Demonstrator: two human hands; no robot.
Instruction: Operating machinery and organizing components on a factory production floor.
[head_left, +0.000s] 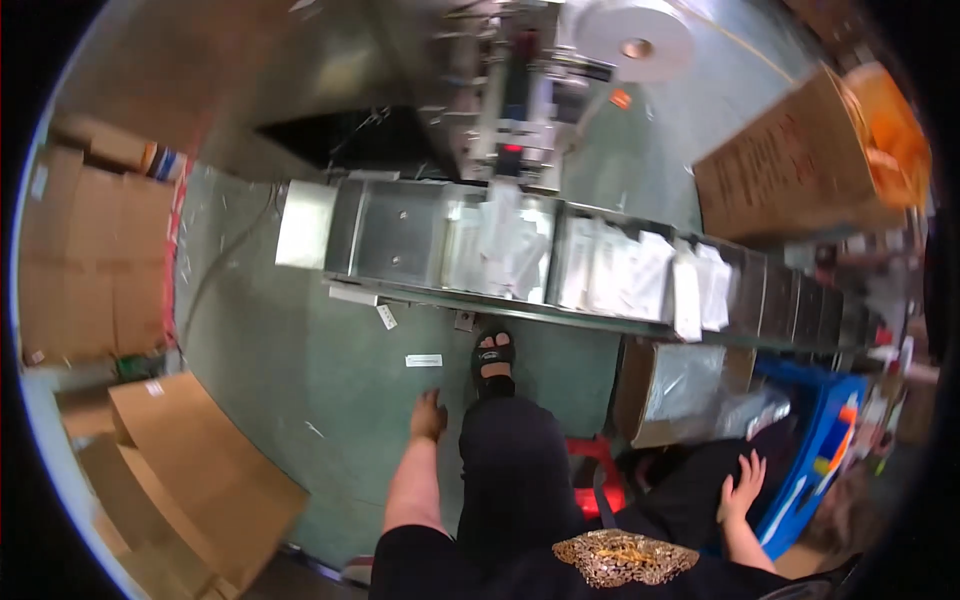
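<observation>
My left hand (429,416) hangs over the floor beside my left knee, its fingers loosely bent and apart. Nothing shows in it. With fingers spread, my right hand (741,488) lies on the dark cloth over my right leg, also holding nothing. Ahead of me runs a metal conveyor (395,235) divided into sections. White packets (620,268) lie in its middle sections, and one long white packet (687,290) hangs over the near edge. A labelling machine (512,150) with a big white roll (636,40) stands over the conveyor.
Cardboard boxes (200,470) stand at the left. An open carton (790,160) with orange material is at the far right. Near my right leg are a box with clear plastic (685,385), a blue crate (810,460) and a red stool (597,470). White slips (424,361) lie on the floor.
</observation>
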